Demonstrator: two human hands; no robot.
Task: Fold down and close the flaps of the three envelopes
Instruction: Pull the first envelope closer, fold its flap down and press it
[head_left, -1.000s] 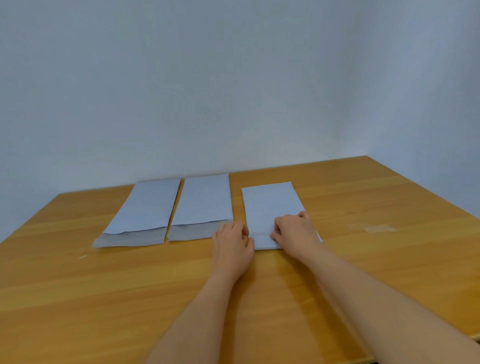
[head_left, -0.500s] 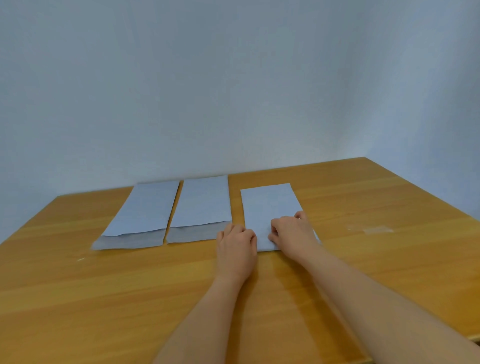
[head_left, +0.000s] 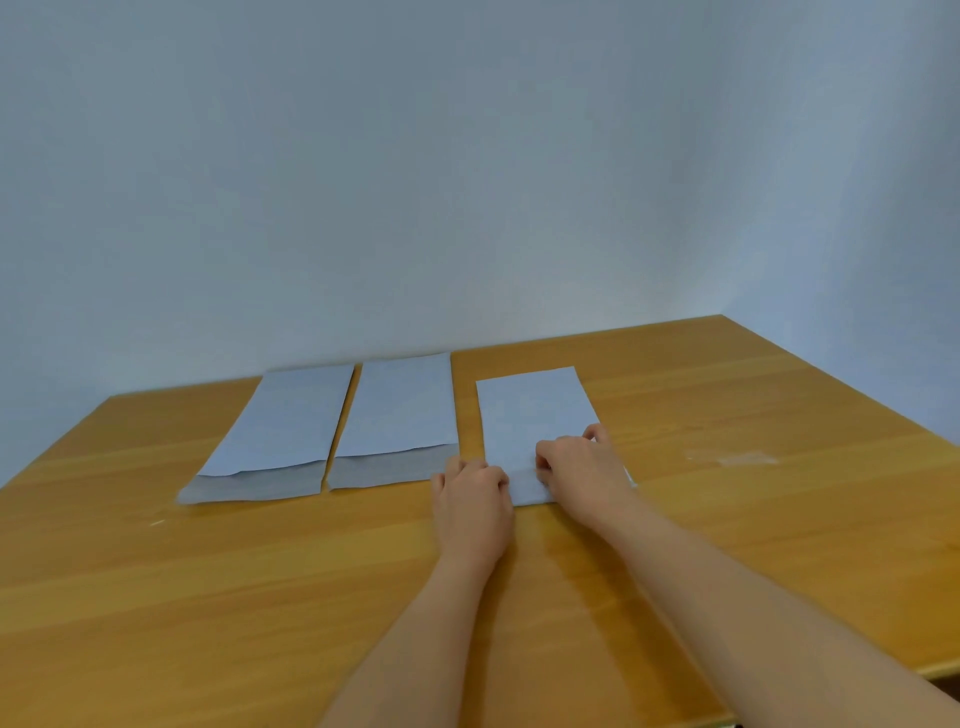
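Three pale blue-white envelopes lie side by side on the wooden table. The left envelope and the middle envelope each show a grey flap lying open toward me. The right envelope has its near end folded over. My right hand presses on that folded end with bent fingers. At the envelope's near left corner, my left hand rests with curled fingers touching the edge. The fold itself is mostly hidden under my hands.
A patch of clear tape is stuck to the table right of the envelopes. A tiny pale scrap lies near the left envelope. A plain wall stands close behind the table's far edge, and the table's right edge runs diagonally.
My left hand has slid slightly right, up against the right envelope's near corner. My right hand stays pressed on the folded end. The other two envelopes have not moved.
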